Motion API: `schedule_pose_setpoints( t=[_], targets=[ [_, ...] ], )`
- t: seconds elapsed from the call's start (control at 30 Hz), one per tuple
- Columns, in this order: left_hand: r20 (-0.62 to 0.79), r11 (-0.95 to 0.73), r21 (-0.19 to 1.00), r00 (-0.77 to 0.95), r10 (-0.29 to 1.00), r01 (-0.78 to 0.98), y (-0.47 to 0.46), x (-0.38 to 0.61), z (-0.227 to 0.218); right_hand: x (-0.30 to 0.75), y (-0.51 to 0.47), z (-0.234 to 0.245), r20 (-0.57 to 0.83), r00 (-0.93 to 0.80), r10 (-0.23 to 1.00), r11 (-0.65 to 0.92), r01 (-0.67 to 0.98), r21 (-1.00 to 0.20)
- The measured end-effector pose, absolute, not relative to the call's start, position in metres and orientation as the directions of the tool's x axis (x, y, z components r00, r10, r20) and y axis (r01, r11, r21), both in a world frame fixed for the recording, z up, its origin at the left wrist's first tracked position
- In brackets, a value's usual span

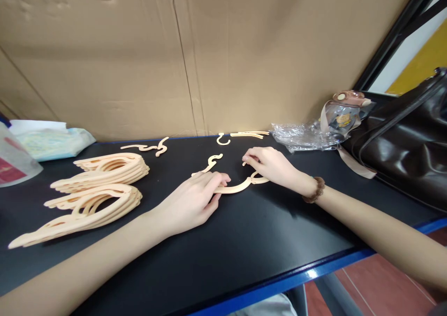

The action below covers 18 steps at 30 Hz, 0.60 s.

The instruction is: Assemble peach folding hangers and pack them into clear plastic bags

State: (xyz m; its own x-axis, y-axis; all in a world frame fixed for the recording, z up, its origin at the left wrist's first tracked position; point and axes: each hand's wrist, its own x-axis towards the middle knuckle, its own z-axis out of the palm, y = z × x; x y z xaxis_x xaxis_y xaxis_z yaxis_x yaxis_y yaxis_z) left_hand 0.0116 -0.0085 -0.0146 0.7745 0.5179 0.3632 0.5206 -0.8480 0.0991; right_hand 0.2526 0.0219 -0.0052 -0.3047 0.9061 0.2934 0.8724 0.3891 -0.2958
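Note:
My left hand lies over the black table with its thumb and fingers closed on a curved peach plastic arm of a folding clothes hanger. That arm runs right to a joint beneath my right hand. The right fingers are curled in a pinch at the hanger, and a small peach tip shows under them; the rest of their grip is hidden. Just beyond my left hand lies another hanger arm, partly covered. A loose hanger hook rests farther back, beside thin straight hanger pieces.
Several folded hangers sit in two stacks at left. Behind them are loose hanger parts, a wipes packet and a cup. Clear plastic wrap, a bottle and a dark bag stand right. Cardboard walls the back.

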Motion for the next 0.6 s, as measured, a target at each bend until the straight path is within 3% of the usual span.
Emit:
schedule_pose_setpoints(
  t=[0.17,0.33,0.6],
  targets=[
    [0.324,-0.874,0.016,0.824,0.464,0.486,-0.008,0.011,-0.012,0.25,0.02,-0.006,0.311,-0.338,0.888,0.438,0.826,-0.355],
    [0.344,-0.842,0.035,0.785,0.515,0.538,-0.005,0.008,-0.011,0.25,0.019,-0.006,0.346,-0.408,0.845,0.521,0.776,-0.356],
    [0.386,-0.682,0.202,0.584,0.715,0.703,0.006,0.003,-0.013,0.243,0.01,-0.005,0.342,-0.604,0.72,0.69,0.674,-0.261]
  ],
)
